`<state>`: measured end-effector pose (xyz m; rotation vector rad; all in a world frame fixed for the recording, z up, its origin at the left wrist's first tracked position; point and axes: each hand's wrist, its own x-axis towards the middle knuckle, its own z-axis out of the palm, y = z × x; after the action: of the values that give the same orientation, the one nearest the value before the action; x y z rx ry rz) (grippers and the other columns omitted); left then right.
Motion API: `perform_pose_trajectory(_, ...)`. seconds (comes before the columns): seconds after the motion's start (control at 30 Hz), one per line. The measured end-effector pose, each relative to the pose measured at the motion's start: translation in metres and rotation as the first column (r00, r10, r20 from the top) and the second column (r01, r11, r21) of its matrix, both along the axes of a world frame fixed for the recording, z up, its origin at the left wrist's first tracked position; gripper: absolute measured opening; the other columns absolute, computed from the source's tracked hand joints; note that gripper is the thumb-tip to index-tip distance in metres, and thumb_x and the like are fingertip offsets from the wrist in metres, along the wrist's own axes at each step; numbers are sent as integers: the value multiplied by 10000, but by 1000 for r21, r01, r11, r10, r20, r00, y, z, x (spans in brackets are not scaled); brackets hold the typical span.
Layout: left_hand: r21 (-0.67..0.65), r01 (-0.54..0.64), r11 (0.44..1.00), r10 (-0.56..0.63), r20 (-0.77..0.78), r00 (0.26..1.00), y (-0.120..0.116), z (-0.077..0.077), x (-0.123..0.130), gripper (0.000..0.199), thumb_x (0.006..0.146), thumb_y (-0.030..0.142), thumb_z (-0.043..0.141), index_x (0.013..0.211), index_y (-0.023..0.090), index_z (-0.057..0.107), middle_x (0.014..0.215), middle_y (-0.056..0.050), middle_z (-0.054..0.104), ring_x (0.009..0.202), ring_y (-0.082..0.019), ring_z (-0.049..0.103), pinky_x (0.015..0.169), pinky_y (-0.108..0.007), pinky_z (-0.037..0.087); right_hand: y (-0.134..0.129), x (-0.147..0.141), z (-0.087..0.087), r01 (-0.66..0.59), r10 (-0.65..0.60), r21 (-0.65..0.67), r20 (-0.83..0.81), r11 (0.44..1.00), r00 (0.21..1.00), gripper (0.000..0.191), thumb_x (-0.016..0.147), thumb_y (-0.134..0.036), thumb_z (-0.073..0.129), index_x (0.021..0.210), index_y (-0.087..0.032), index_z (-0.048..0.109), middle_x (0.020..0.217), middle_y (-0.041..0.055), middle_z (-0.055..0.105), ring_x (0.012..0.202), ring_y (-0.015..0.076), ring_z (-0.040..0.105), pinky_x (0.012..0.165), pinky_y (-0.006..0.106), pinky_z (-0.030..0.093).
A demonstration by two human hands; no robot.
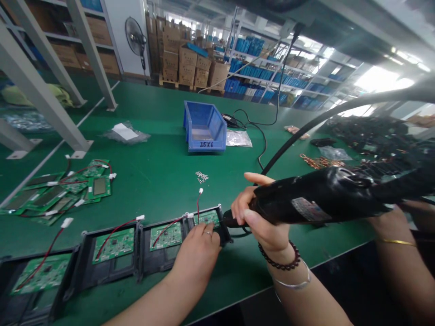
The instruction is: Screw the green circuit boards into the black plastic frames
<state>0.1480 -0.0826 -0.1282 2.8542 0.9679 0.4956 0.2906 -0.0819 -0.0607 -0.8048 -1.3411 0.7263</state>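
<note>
My right hand [258,213] is wrapped round a black electric screwdriver [306,197], tilted so its nose points left. The tip reaches the right end of a black plastic housing [224,233]; the bit itself cannot be made out. Inside that housing lies a green circuit board [212,218] with a red wire and white connector. The fingers of my left hand [200,242] are closed together and press on this board, hiding part of it; the thumb is hidden. More housings [81,262] holding boards [113,244] stand in a row to the left.
Small screws [201,176] lie loose on the green table [152,167], before a blue bin [206,146]. Loose display boards [64,190] are piled left. A black cable [282,68] hangs behind. Copper-coloured parts [319,161] and another person's arm [394,240] are at right.
</note>
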Motion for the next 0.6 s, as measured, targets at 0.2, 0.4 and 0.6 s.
perform_pose_trajectory(0.2,-10,31,999,-31,37,999,-2,-4,0,132,745,67,666,860,99,610,1044,-150,648,969,-269,619,841,-408,560,-8,3,2,51,-51,28,-2,998,999,366,798,-196,630,1148,-252,539,654,-45,555,507,115,502,499,265,456)
perform_pose_trajectory(0.4,108,60,992,-69,89,994,-17,6,-7,202,753,121,692,936,96,610,1107,-148,636,1033,-270,605,881,-393,552,-7,26,4,180,-180,18,-1,983,984,331,774,-196,643,1093,-221,561,613,-50,582,468,127,539,479,279,481)
perform_pose_trajectory(0.6,217,23,976,-36,58,998,-23,13,-55,219,832,92,515,1031,113,603,1070,-115,653,971,-263,627,837,-410,567,17,101,5,591,-595,70,80,803,799,317,629,-224,743,928,-174,649,549,-47,600,437,137,539,495,289,464)
